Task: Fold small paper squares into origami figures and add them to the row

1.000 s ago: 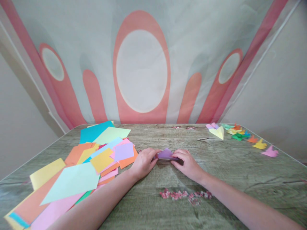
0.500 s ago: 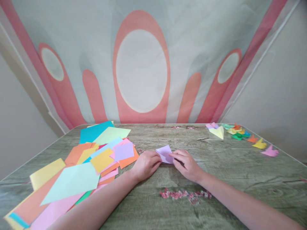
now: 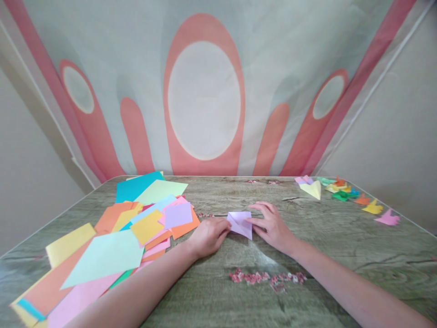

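Note:
A small folded sheet of purple origami paper (image 3: pixel 239 223) is between my hands, just above the wooden table (image 3: pixel 191 291). My left hand (image 3: pixel 210 234) is closed with its fingertips pinching the paper's left corner. At the right edge, my right hand (image 3: pixel 275 230) has one fingertip over the paper, with the thumb close below it. Its upper fingers are lifted away from the sheet. The thumb's contact with the underside is hidden. A crease and a folded flap show on the paper's upper face.
Left of my hands lies a spread pile of coloured paper sheets (image 3: pixel 102 255). Small folded paper figures (image 3: pixel 372 207) and a pale yellow folded piece (image 3: pixel 312 189) lie at the back right. Pink flower print (image 3: pixel 254 277) marks the tabletop. A patterned curtain (image 3: pixel 205 100) hangs behind.
The purple paper has turned so its flap edge lies level at the top. My right hand has shifted slightly, and its upper fingers have lifted and spread. My left hand keeps its pinch.

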### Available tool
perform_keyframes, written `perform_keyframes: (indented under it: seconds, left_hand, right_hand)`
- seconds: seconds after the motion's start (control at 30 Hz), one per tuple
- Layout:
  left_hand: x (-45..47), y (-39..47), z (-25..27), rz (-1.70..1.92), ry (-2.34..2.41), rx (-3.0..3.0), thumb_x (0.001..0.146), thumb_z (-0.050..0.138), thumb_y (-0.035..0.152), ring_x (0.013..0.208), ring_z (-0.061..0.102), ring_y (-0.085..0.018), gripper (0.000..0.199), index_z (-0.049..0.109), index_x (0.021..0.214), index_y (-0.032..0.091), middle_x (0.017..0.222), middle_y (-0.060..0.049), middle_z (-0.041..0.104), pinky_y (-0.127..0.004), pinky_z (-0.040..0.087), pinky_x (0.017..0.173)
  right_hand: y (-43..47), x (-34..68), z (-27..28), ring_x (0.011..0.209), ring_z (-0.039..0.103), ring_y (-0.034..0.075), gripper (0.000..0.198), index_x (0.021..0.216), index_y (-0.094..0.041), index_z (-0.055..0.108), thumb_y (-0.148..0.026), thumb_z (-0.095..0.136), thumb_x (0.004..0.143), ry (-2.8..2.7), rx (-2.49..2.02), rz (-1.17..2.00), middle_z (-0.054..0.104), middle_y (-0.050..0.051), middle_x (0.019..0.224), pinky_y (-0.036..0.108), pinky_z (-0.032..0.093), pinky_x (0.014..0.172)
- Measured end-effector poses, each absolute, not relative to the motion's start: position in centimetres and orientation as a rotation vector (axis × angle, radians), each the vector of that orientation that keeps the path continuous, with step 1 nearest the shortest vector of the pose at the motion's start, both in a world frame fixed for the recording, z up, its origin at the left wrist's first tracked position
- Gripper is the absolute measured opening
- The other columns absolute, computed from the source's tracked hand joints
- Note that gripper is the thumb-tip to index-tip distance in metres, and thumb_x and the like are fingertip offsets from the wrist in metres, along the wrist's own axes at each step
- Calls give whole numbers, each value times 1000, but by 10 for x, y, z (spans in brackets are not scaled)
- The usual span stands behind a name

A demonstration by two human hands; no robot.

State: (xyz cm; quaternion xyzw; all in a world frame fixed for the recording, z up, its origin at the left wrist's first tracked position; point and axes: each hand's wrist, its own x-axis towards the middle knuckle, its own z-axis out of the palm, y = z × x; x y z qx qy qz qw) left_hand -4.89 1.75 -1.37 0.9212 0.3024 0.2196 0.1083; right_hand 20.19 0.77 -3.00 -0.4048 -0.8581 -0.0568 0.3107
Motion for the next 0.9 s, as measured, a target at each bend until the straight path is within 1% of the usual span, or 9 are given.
perform_keyframes:
  seconds: [0.07, 0.17, 0.27, 0.4, 0.6, 0.73, 0.9]
  left_hand:
    - [-49, 18, -14, 626, 872, 2710, 89, 40, 19, 90, 60, -16, 19, 57, 97, 18, 94, -5, 64, -28, 46, 83]
    - [-49, 19, -15, 601, 859, 2711, 88, 40, 19, 91, 59, -16, 19, 57, 97, 17, 96, -5, 64, -28, 46, 84]
    - [-49, 19, -15, 587, 851, 2719, 87, 41, 18, 92, 59, -16, 18, 57, 96, 17, 97, -5, 63, -28, 45, 84]
    - [-48, 18, -12, 572, 827, 2746, 87, 42, 19, 92, 58, -16, 19, 58, 97, 17, 98, -6, 63, -28, 45, 84]
    - [-47, 16, -4, 565, 790, 2802, 88, 44, 29, 93, 57, -18, 21, 60, 98, 19, 98, -5, 63, -31, 43, 85]
    - [-47, 16, -5, 567, 792, 2797, 90, 40, 26, 90, 58, -16, 24, 62, 91, 18, 96, -4, 63, -29, 43, 84]
    - [-46, 16, -8, 633, 860, 2708, 88, 43, 24, 84, 58, -15, 21, 62, 83, 17, 89, -4, 64, -27, 44, 80]
  right_hand:
    - [6, 201, -26, 119, 34, 28, 29, 105, -33, 64, -20, 58, 80, -2316, -1070, -225, 48, 4, 128, 48, 33, 92]
    - [2, 198, -21, 123, 31, 27, 28, 108, -32, 63, -20, 55, 83, -2399, -1054, -293, 48, 0, 131, 47, 31, 96]
    - [1, 195, -21, 124, 31, 26, 23, 104, -31, 64, -22, 53, 85, -2439, -1045, -326, 52, -3, 128, 46, 28, 98]
    - [3, 195, -23, 123, 34, 25, 20, 100, -31, 65, -25, 52, 86, -2458, -1054, -312, 56, -3, 123, 45, 28, 97]
    - [3, 196, -22, 120, 38, 24, 22, 101, -29, 65, -20, 50, 87, -2473, -1045, -233, 61, -2, 117, 44, 29, 95]
    - [3, 197, -22, 116, 42, 22, 22, 100, -27, 64, -16, 50, 86, -2477, -1015, -112, 64, -1, 110, 43, 29, 94]
    - [2, 197, -22, 105, 51, 19, 14, 91, -21, 63, -21, 49, 88, -2407, -998, 94, 67, 2, 96, 39, 32, 91]
